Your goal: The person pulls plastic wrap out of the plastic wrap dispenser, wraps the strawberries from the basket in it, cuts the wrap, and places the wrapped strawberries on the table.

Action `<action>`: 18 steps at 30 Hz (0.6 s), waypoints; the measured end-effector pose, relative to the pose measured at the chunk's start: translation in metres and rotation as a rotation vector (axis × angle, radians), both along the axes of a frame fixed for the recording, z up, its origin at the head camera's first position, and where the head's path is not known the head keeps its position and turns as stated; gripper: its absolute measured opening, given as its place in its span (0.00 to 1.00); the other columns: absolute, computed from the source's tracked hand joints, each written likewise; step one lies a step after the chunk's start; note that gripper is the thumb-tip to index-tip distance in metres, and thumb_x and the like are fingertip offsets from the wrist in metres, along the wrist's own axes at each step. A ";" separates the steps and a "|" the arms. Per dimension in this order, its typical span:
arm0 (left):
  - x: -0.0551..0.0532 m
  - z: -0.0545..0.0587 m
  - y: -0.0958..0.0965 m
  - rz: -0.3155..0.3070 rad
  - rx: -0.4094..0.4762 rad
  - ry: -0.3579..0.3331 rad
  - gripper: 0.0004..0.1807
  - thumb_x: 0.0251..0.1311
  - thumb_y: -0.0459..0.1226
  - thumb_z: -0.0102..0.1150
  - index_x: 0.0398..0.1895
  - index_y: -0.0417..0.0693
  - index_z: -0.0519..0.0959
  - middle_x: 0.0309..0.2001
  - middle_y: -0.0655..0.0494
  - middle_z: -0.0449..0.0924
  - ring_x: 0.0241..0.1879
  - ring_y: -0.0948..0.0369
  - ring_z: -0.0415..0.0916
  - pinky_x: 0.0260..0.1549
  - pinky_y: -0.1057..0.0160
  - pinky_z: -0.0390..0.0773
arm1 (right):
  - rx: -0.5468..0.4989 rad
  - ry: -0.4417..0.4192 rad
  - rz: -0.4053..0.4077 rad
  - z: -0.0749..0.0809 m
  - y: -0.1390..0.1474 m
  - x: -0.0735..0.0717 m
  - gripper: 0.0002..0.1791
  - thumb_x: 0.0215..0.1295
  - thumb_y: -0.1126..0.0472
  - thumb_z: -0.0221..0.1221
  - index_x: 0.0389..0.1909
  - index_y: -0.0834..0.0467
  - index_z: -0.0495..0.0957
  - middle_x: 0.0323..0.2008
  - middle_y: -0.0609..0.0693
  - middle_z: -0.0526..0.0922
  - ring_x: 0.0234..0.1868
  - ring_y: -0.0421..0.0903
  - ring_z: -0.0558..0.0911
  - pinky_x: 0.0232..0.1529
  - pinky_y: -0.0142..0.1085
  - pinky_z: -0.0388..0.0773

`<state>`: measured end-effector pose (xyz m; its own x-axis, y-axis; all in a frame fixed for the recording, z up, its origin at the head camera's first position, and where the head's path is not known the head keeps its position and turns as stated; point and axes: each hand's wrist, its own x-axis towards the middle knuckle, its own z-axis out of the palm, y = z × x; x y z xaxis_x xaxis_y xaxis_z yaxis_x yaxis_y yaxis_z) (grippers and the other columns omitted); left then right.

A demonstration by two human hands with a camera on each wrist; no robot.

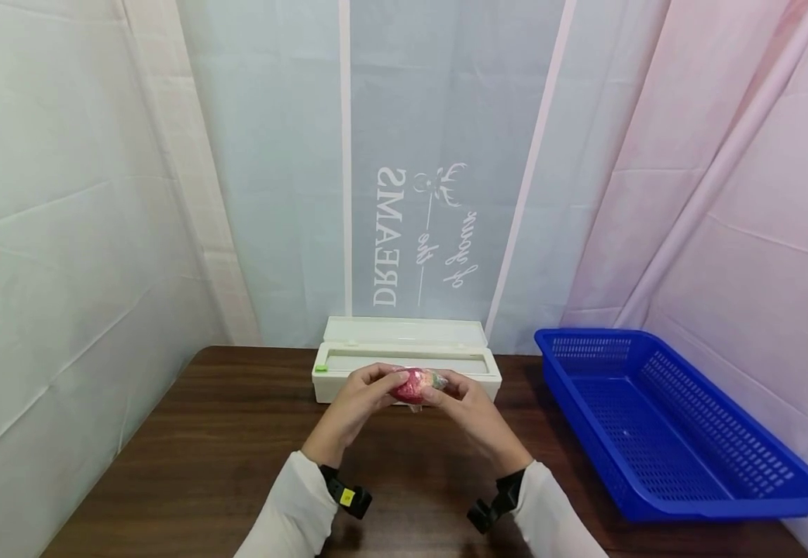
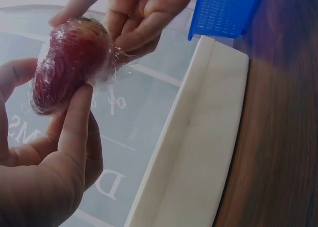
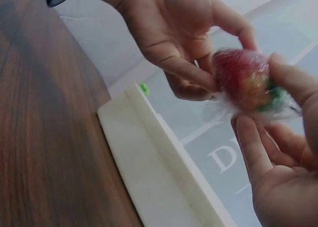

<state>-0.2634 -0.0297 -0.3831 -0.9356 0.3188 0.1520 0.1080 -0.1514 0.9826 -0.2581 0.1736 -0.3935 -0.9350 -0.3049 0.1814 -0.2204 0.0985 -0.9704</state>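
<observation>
A red fruit [image 1: 414, 385] with a yellowish patch and a green end is held up in front of the white box, wrapped in clear plastic film. My left hand [image 1: 358, 403] pinches its red end between thumb and fingers. At the green end, my right hand [image 1: 479, 415] grips it the same way. Film clings tightly over the fruit [image 2: 69, 63] in the left wrist view, with loose wisps on one side. In the right wrist view, crumpled film [image 3: 278, 115] bunches below the green part.
Behind the hands stands a long white box [image 1: 330, 387], its lid [image 1: 404, 332] raised and a green tab [image 1: 321, 368] at its left end. A blue perforated basket [image 1: 585, 434] is on the right of the dark wooden table [image 1: 188, 465]. Curtains hang around the table.
</observation>
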 end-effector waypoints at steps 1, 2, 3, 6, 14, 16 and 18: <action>0.000 0.000 0.000 0.005 -0.008 0.002 0.21 0.58 0.46 0.61 0.47 0.37 0.77 0.48 0.46 0.77 0.46 0.56 0.76 0.46 0.61 0.79 | 0.026 0.008 -0.033 0.001 0.000 0.000 0.20 0.62 0.50 0.60 0.53 0.53 0.76 0.45 0.54 0.82 0.44 0.48 0.79 0.47 0.45 0.77; 0.000 0.000 -0.001 0.008 -0.017 0.002 0.22 0.58 0.46 0.61 0.47 0.38 0.77 0.48 0.46 0.77 0.46 0.56 0.76 0.46 0.61 0.79 | 0.042 0.018 -0.057 0.002 0.000 0.000 0.20 0.60 0.50 0.61 0.52 0.51 0.77 0.44 0.53 0.83 0.43 0.48 0.79 0.45 0.43 0.78; -0.001 0.000 -0.001 0.012 -0.027 0.004 0.22 0.58 0.46 0.61 0.48 0.38 0.77 0.49 0.46 0.77 0.46 0.56 0.76 0.46 0.61 0.79 | 0.056 0.033 -0.087 0.002 0.001 0.000 0.20 0.59 0.49 0.62 0.51 0.50 0.78 0.42 0.53 0.83 0.41 0.48 0.80 0.42 0.43 0.79; -0.001 0.000 -0.001 0.028 -0.037 0.002 0.23 0.58 0.46 0.61 0.50 0.39 0.77 0.49 0.45 0.77 0.46 0.57 0.76 0.46 0.61 0.79 | 0.092 0.093 -0.175 0.005 0.001 0.000 0.20 0.54 0.48 0.66 0.49 0.49 0.80 0.37 0.53 0.83 0.36 0.48 0.79 0.33 0.36 0.78; -0.001 0.003 -0.001 0.000 -0.015 0.014 0.22 0.59 0.46 0.60 0.49 0.38 0.77 0.49 0.44 0.78 0.45 0.56 0.77 0.47 0.60 0.78 | -0.031 0.007 0.033 0.005 -0.002 0.004 0.25 0.67 0.46 0.52 0.60 0.54 0.63 0.53 0.58 0.72 0.51 0.50 0.75 0.54 0.49 0.73; -0.001 0.003 -0.001 -0.018 -0.024 0.024 0.21 0.60 0.45 0.59 0.50 0.38 0.77 0.49 0.45 0.78 0.44 0.56 0.78 0.47 0.60 0.79 | -0.124 -0.054 0.167 0.002 -0.002 0.005 0.27 0.71 0.47 0.46 0.63 0.59 0.57 0.57 0.61 0.68 0.55 0.54 0.72 0.59 0.53 0.68; -0.001 0.003 -0.001 -0.032 -0.036 0.034 0.20 0.61 0.43 0.58 0.51 0.39 0.77 0.49 0.45 0.78 0.44 0.56 0.77 0.47 0.59 0.79 | -0.203 -0.088 0.278 -0.001 -0.002 0.005 0.28 0.73 0.48 0.43 0.63 0.63 0.54 0.59 0.62 0.66 0.57 0.60 0.69 0.62 0.55 0.64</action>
<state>-0.2642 -0.0309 -0.3801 -0.9192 0.3544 0.1716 0.1372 -0.1203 0.9832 -0.2528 0.1711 -0.3940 -0.8361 -0.5157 0.1869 -0.1264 -0.1504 -0.9805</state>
